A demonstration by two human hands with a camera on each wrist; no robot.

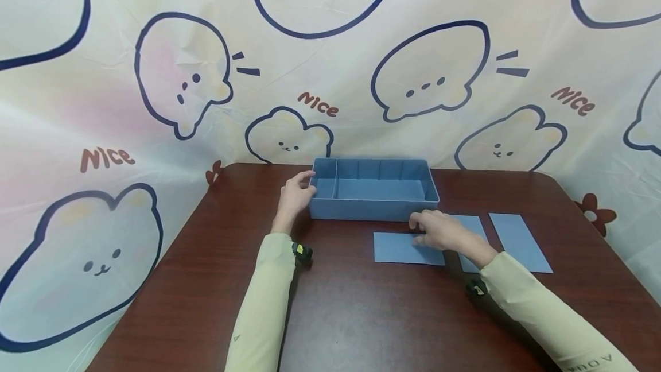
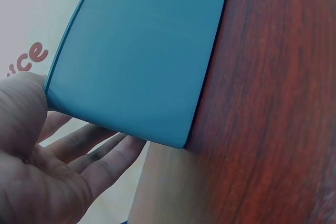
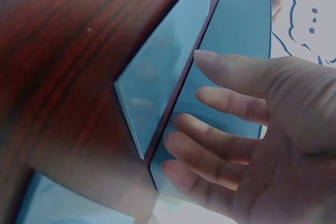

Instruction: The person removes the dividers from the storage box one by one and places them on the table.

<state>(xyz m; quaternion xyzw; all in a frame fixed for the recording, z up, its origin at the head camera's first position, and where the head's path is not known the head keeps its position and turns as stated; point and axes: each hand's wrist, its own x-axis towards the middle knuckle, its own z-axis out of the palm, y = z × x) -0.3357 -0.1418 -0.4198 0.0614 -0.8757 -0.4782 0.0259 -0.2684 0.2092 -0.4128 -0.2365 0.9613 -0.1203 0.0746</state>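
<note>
A blue open-topped box [image 1: 379, 211] stands at the back of the table, with a thin divider [image 1: 336, 179] near its left end. My left hand [image 1: 294, 195] touches that left end; in the left wrist view its thumb meets the rim and the fingers [image 2: 113, 169] reach along the end wall. Over a flat blue panel [image 1: 397, 248] in front of the box hovers my right hand [image 1: 441, 231], close to the box's front right corner. Its fingers [image 3: 210, 135] are spread and loosely bent, with nothing between them in the right wrist view.
Two more blue panels lie at the right: one [image 1: 472, 225] partly behind my right wrist, the other [image 1: 520, 243] farther right. Behind the brown table [image 1: 351, 314] hangs a cloth [image 1: 330, 68] printed with cartoon bears. Dark straps circle both wrists.
</note>
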